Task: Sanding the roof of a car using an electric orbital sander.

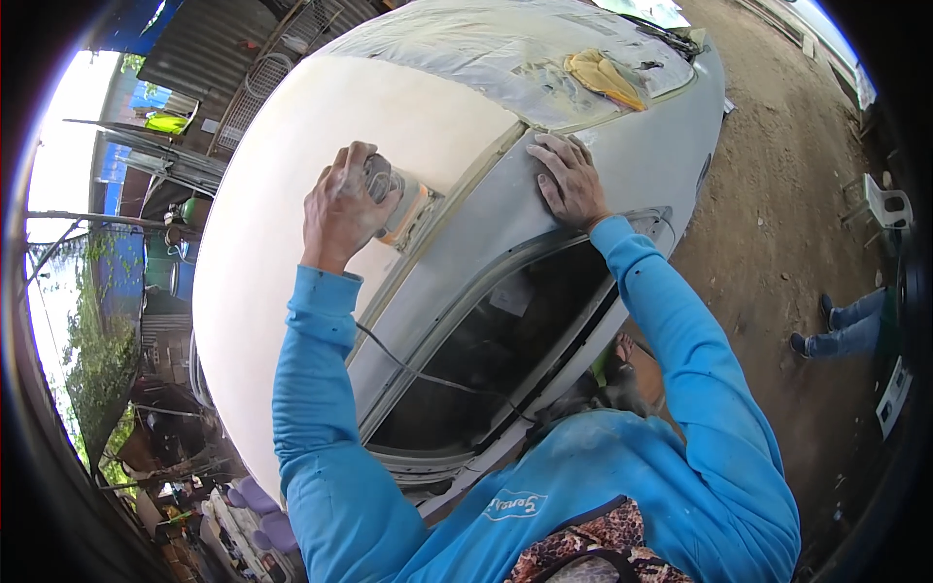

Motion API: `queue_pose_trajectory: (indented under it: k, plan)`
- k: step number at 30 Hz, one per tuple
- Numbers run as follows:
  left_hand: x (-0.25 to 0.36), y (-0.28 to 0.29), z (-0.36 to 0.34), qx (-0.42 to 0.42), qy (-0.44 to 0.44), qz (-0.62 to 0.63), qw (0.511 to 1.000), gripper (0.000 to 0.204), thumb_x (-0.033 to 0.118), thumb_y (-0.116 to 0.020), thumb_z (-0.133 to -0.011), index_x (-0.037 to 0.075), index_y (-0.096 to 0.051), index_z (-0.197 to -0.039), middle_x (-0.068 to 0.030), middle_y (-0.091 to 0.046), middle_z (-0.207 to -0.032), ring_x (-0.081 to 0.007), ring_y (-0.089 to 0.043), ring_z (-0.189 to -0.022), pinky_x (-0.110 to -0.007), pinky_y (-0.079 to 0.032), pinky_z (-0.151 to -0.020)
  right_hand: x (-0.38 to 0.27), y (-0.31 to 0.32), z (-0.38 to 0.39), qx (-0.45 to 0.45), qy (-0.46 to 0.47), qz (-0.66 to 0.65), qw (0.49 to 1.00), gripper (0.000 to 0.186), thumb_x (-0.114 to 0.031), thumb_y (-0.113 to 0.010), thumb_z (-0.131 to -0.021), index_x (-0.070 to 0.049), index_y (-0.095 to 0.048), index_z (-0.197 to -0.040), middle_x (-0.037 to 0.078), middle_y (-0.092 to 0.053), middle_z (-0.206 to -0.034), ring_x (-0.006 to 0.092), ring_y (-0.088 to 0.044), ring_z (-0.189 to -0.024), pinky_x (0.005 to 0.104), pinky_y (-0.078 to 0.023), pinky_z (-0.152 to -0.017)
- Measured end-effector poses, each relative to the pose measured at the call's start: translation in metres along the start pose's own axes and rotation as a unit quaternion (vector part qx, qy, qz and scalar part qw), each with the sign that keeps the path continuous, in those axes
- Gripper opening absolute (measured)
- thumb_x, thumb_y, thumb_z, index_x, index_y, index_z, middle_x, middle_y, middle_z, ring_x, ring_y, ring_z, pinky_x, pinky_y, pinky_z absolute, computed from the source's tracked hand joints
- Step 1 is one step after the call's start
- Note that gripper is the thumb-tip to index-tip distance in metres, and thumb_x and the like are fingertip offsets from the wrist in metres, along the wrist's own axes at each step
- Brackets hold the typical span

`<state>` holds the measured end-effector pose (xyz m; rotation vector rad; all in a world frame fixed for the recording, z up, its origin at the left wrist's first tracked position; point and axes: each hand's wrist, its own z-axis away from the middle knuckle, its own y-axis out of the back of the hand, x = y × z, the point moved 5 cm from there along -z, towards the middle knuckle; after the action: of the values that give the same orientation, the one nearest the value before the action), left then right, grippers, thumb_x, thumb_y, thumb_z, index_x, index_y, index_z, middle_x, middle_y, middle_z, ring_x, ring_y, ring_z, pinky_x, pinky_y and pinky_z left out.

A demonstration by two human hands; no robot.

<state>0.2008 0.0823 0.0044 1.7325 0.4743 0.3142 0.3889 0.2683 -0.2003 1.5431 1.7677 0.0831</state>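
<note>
My left hand point(342, 206) is wrapped around a dusty power sander point(415, 208) with an orange body. The sander rests on the pale, dull roof point(292, 136) of a car, beside the groove along the roof's edge. A dark cord point(428, 374) runs over the car's side and the side window, but its upper end is hidden behind my left arm. My right hand point(571, 181), dusty at the fingertips, lies flat on the grey body panel near the windshield corner. It holds nothing, and its fingers are spread.
Clouded plastic sheeting point(457, 49) covers the windshield, with a yellow cloth point(603, 78) lying on it. Below my hands is the dark side window point(476, 350). A white chair point(886, 206) and another person's legs point(844, 326) are on the dirt ground at right. Clutter fills the left side.
</note>
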Motion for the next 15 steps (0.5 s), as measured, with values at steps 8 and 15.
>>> queue_pose_trajectory:
  k: [8, 15]
  plan:
    - [0.065, -0.035, -0.086, -0.035, -0.052, -0.013, 0.998, 0.055, 0.037, -0.079, -0.079, 0.016, -0.057, -0.125, -0.0079, -0.068, -0.123, -0.0330, -0.068, -0.110, -0.047, -0.058, -0.091, 0.003, 0.001, 0.000, 0.012, -0.007, 0.003, 1.000, 0.043, -0.021, -0.062, -0.091, -0.012, -0.060, -0.133, 0.013, -0.055, -0.141, 0.0356, -0.051, -0.133, 0.0500, -0.033, -0.119]
    - [0.089, -0.045, -0.122, -0.022, -0.078, -0.039, 0.996, 0.060, 0.039, -0.080, -0.079, 0.015, -0.056, -0.128, -0.0093, -0.070, -0.124, -0.0340, -0.069, -0.113, -0.047, -0.057, -0.094, 0.006, 0.002, 0.001, -0.005, -0.004, -0.012, 1.000, 0.045, -0.021, -0.064, -0.091, -0.012, -0.060, -0.135, 0.013, -0.055, -0.140, 0.0363, -0.049, -0.134, 0.0512, -0.033, -0.119]
